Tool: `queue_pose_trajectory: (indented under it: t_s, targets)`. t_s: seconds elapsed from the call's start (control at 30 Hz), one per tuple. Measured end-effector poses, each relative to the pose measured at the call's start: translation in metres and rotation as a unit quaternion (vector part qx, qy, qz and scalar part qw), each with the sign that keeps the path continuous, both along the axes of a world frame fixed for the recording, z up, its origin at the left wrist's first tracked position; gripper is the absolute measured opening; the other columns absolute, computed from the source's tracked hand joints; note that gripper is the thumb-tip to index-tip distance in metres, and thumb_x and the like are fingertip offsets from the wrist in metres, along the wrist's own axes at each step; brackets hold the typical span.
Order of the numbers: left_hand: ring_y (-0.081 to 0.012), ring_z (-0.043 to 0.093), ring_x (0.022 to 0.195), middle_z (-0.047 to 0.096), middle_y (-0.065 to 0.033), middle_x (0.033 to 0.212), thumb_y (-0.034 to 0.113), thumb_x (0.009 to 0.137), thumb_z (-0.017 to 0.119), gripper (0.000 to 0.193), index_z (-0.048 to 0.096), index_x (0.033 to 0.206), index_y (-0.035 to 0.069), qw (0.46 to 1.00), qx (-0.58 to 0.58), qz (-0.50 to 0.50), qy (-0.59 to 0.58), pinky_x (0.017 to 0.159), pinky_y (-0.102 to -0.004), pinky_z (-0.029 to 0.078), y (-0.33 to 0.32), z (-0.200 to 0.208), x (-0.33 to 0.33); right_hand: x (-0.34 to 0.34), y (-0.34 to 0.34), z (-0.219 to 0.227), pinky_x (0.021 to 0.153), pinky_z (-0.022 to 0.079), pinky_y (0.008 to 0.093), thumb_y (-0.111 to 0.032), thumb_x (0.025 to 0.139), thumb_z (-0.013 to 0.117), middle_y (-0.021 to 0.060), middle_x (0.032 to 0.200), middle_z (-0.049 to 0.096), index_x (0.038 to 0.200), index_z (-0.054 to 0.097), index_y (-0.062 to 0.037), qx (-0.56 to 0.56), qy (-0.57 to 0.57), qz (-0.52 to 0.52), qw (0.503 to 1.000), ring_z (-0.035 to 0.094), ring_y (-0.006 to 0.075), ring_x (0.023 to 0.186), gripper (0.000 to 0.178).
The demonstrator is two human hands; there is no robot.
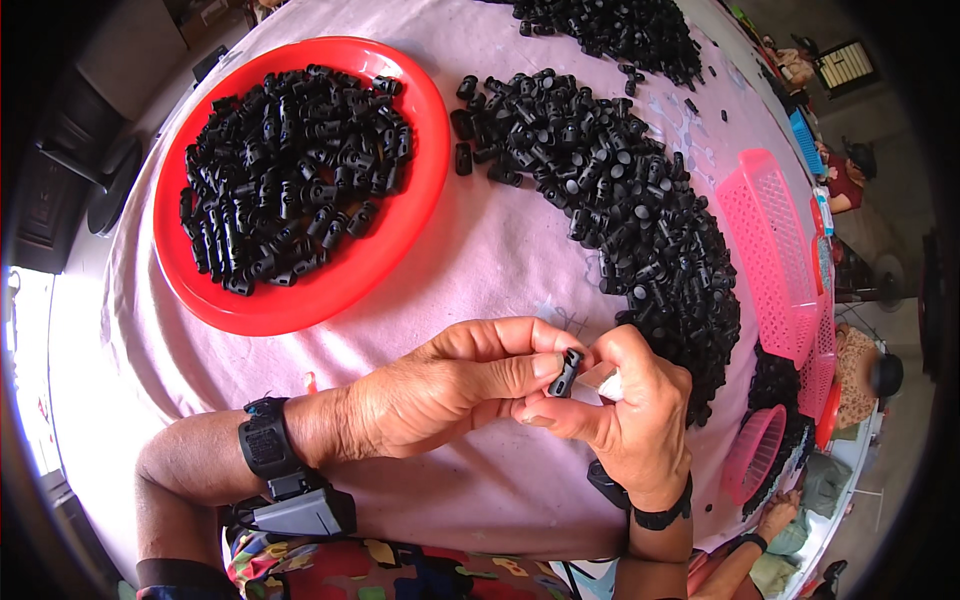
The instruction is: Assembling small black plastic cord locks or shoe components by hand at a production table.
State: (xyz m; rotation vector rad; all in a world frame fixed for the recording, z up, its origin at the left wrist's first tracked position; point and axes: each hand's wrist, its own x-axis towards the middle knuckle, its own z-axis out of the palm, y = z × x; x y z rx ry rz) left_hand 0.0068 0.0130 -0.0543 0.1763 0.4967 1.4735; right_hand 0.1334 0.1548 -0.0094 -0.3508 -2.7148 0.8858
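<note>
My left hand point(470, 375) pinches a small black cord lock point(566, 373), a short cylinder with side openings, between thumb and forefinger. Close against it, my right hand point(630, 410) is closed, its thumb by the lock's lower end. A small white piece point(610, 386) shows between the right fingers; its kind is unclear. Beyond the left hand, a round red plate point(300, 312) carries a heap of similar black parts point(290, 170). From the far middle down to the right hand stretches a loose pile of black pieces point(640, 220), many with round caps.
A pink cloth point(480, 260) covers the table. Another black pile point(620, 35) lies at the far edge. Pink perforated baskets point(770, 260) stand on the right, with a pink bowl point(757, 455) nearer. At lower right, another person's hand point(780, 515) reaches over the table.
</note>
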Motion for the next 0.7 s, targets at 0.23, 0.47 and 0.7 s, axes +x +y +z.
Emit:
queue_pose_trajectory:
  t_s: [0.23,0.47,0.7]
  targets:
    - [-0.0103,0.055,0.106,0.06,-0.0026,0.115,0.02,0.097,0.054,0.029,0.057,0.122,0.005,1.0,-0.003,-0.016,-0.006,0.095,-0.0287,0.042,0.0003,-0.0012,-0.0016,-0.0011,-0.0007,0.0004,0.048,0.049,0.0327,-0.046,0.063,0.083,0.0048,0.067,0.061,0.079,0.054,-0.0069,0.037,-0.009,-0.008,0.999,0.064,0.0239,0.055,0.052]
    - [-0.0113,0.056,0.107,0.061,-0.0036,0.113,0.021,0.097,0.054,0.031,0.057,0.123,0.004,1.0,-0.019,-0.007,-0.004,0.096,-0.0286,0.042,-0.0002,-0.001,-0.0008,-0.0006,-0.0009,-0.0037,0.048,0.048,0.0319,-0.051,0.062,0.082,0.0055,0.063,0.059,0.077,0.051,-0.0059,0.057,-0.002,-0.019,0.998,0.061,0.0213,0.053,0.056]
    - [-0.0121,0.056,0.107,0.061,-0.0037,0.112,0.02,0.097,0.054,0.032,0.056,0.124,0.003,1.0,-0.02,-0.007,-0.001,0.097,-0.0295,0.042,-0.0006,-0.0019,-0.0014,-0.0018,-0.0034,-0.0042,0.047,0.046,0.0313,-0.054,0.06,0.083,0.0074,0.057,0.056,0.072,0.051,-0.0047,0.067,0.004,-0.037,0.997,0.059,0.0203,0.05,0.06]
